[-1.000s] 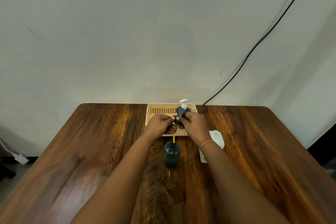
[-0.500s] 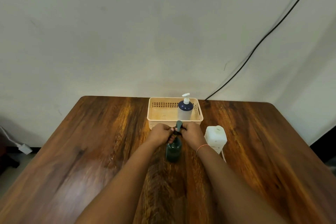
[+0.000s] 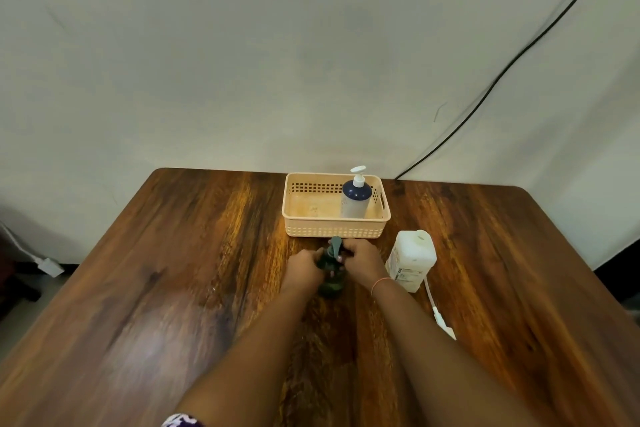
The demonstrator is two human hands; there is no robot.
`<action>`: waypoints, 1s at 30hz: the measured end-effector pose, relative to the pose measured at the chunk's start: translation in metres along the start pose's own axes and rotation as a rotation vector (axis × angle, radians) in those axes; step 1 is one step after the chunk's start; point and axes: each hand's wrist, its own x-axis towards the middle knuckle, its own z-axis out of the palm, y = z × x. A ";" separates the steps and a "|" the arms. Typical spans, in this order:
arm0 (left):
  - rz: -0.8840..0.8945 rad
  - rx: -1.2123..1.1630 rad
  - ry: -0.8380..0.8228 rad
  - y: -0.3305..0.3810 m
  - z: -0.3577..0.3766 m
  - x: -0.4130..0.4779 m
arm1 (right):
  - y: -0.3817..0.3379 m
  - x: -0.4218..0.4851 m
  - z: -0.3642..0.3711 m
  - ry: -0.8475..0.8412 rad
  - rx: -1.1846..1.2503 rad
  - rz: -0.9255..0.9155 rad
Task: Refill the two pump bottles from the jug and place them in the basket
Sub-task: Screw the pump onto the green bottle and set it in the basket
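Jug (image 3: 411, 260) label: blue print, unreadable here.

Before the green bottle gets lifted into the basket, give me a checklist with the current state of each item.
1. Pump head seated on green bottle: cannot tell, hands cover the neck.
2. Left hand and right hand on the bottle: ok.
3. Bottle upright on the table: ok.
4. Free space in basket, left of the white-pump bottle: ok.
5. Jug clear of the path: ok, it stands to the right.
6. Jug capped: cannot tell.
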 end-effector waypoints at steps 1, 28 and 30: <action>-0.007 -0.016 0.016 -0.003 0.002 0.002 | 0.002 0.000 0.000 -0.001 0.030 0.005; 0.004 0.108 0.042 0.000 0.002 0.013 | 0.009 0.011 0.007 0.007 0.138 -0.016; 0.015 0.115 0.048 0.000 0.003 0.012 | 0.009 0.011 0.008 0.054 0.155 0.024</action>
